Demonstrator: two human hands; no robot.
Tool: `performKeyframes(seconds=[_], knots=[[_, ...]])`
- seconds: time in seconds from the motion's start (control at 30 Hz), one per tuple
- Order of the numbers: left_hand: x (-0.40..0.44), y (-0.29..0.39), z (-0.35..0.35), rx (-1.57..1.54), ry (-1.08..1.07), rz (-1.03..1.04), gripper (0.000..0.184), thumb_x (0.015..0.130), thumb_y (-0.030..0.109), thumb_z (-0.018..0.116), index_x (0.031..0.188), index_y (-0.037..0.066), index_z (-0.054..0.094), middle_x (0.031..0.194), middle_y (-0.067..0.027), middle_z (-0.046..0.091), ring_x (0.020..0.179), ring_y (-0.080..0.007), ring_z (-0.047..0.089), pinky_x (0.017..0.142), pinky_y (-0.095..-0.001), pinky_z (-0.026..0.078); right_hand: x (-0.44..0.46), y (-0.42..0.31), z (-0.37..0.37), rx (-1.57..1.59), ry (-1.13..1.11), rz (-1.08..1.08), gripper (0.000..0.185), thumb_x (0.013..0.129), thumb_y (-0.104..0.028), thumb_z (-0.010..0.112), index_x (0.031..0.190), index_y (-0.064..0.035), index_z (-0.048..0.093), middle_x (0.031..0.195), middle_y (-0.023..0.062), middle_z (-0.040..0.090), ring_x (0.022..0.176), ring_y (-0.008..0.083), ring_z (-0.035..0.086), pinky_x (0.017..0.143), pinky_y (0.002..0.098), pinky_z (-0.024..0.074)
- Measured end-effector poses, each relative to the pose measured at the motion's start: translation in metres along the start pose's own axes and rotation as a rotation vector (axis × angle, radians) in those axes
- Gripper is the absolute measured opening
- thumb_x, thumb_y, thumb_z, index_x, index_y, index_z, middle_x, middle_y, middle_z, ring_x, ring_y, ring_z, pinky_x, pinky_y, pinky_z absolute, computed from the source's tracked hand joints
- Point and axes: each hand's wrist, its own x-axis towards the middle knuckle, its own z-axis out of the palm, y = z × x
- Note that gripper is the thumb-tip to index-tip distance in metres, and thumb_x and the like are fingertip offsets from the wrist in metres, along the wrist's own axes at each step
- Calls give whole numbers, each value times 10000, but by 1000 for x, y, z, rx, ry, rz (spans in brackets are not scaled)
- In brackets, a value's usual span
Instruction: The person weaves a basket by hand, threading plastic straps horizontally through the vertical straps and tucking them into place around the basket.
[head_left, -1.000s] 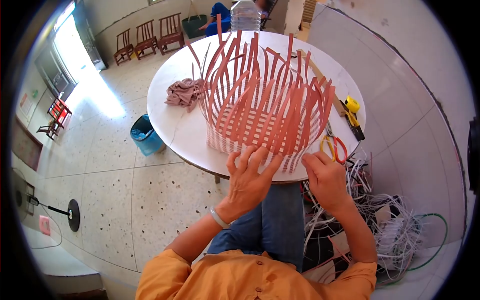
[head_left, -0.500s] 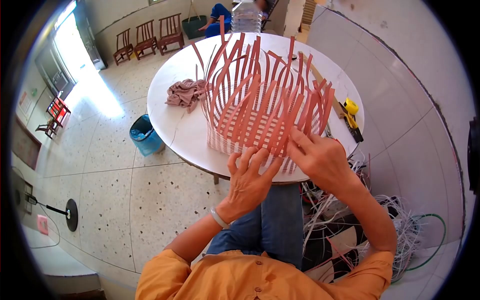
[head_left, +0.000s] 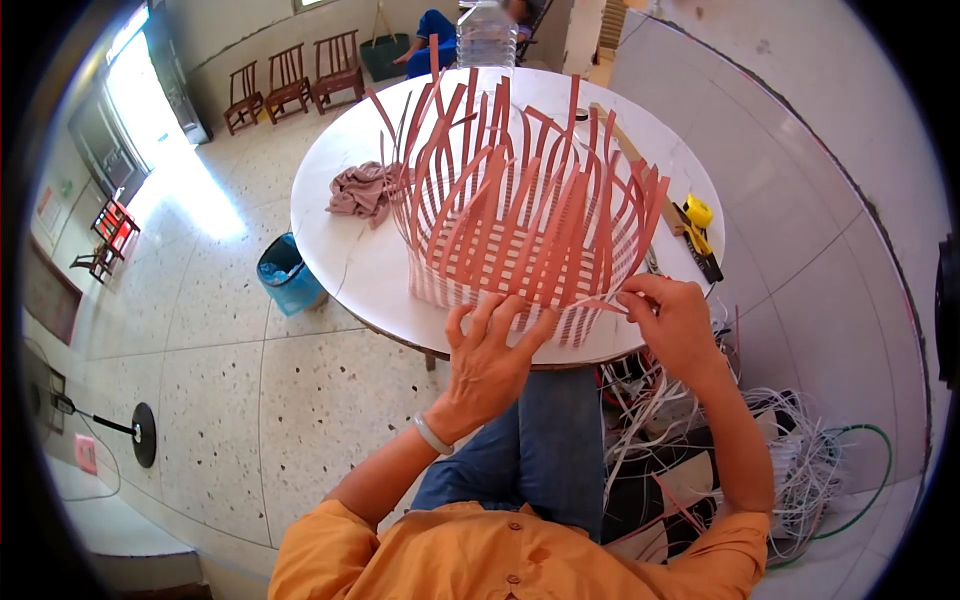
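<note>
A half-woven basket (head_left: 520,258) of reddish-brown and pale strips stands on the round white table (head_left: 350,262), its loose strip ends sticking up and curling over the top. My left hand (head_left: 488,362) grips the near side of the weave, fingers bent over it and thumb pointing right. At the basket's right front, my right hand (head_left: 677,328) pinches the end of a thin strip (head_left: 603,302) between thumb and fingers. That strip stretches out sideways from the weave.
A crumpled cloth (head_left: 360,190) lies left of the basket. To its right are a yellow tape measure (head_left: 697,210) and a wooden strip (head_left: 616,132). A clear bottle (head_left: 486,40) stands behind. Beside the table are a blue bin (head_left: 290,280) and tangled strips (head_left: 800,480).
My right hand has moved right, away from the basket's front, drawing a strip out sideways. My left hand stays at the near side with only a slight shift.
</note>
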Motion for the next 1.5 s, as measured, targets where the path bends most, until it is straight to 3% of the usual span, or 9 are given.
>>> performKeyframes(seconds=[0.07, 0.27, 0.4, 0.57, 0.77, 1.0, 1.2, 1.4, 1.5], knots=[[-1, 0, 2, 17, -6, -3, 516, 804, 42, 732, 1301, 172, 684, 1247, -95, 551, 1257, -290, 468, 1062, -487, 278, -2, 15, 0, 311, -159, 192, 141, 930, -89, 701, 956, 44, 742, 792, 109, 741, 652, 194, 701, 604, 305, 514], [1, 2, 4, 63, 0, 0, 487, 807, 49, 735, 1278, 164, 689, 1224, -97, 556, 1241, -294, 479, 1067, -491, 281, -20, 48, 17, 629, -285, 358, 209, 974, -128, 677, 972, 75, 727, 720, 81, 727, 643, 95, 670, 579, 281, 489], [2, 2, 3, 51, 9, 13, 452, 812, 52, 734, 1250, 157, 697, 1215, -101, 561, 1236, -297, 482, 1065, -495, 286, -22, 41, 19, 605, -291, 241, 179, 958, -107, 683, 984, 65, 725, 775, 113, 732, 680, 165, 699, 603, 308, 506], [-4, -8, 3, 73, 37, -10, 424, 801, 85, 759, 1219, 126, 701, 1221, -112, 566, 1232, -306, 482, 1064, -500, 290, -7, 3, 1, 154, -57, -193, 102, 915, -62, 669, 948, 32, 687, 1174, 163, 703, 825, 337, 699, 689, 383, 545], [-12, -23, -10, 23, 18, -28, 450, 783, 87, 780, 1224, 118, 694, 1221, -118, 564, 1229, -311, 481, 1067, -505, 285, 10, -22, 8, -150, -178, -433, 110, 892, -62, 663, 939, 29, 702, 1332, 175, 648, 931, 277, 736, 728, 373, 575], [-13, -31, -15, 15, 19, -41, 461, 770, 74, 785, 1219, 131, 698, 1218, -116, 560, 1229, -313, 481, 1064, -504, 288, 15, -61, 11, -543, -94, -641, 125, 814, -110, 647, 880, -14, 692, 1221, 173, 665, 773, 233, 648, 655, 334, 548], [-13, -33, -15, 8, 19, -41, 481, 767, 71, 791, 1232, 146, 695, 1209, -117, 560, 1219, -309, 485, 1058, -492, 292, 1, -94, 15, -756, -232, -392, 153, 827, -141, 651, 893, -13, 703, 1029, 164, 707, 783, 251, 667, 680, 374, 561], [-16, -37, -14, 10, 13, -29, 491, 776, 61, 792, 1244, 164, 689, 1194, -117, 565, 1214, -304, 490, 1056, -491, 287, 17, -35, 6, -352, -340, -157, 163, 953, -121, 646, 923, 37, 678, 723, 95, 678, 646, 206, 705, 573, 315, 534], [-16, -37, -14, 5, 5, -33, 484, 783, 58, 788, 1245, 163, 686, 1196, -120, 567, 1212, -305, 492, 1055, -493, 286, 16, -1, 11, 559, -368, 254, 160, 944, -77, 690, 982, 74, 725, 841, 100, 747, 668, 128, 694, 596, 258, 520]])
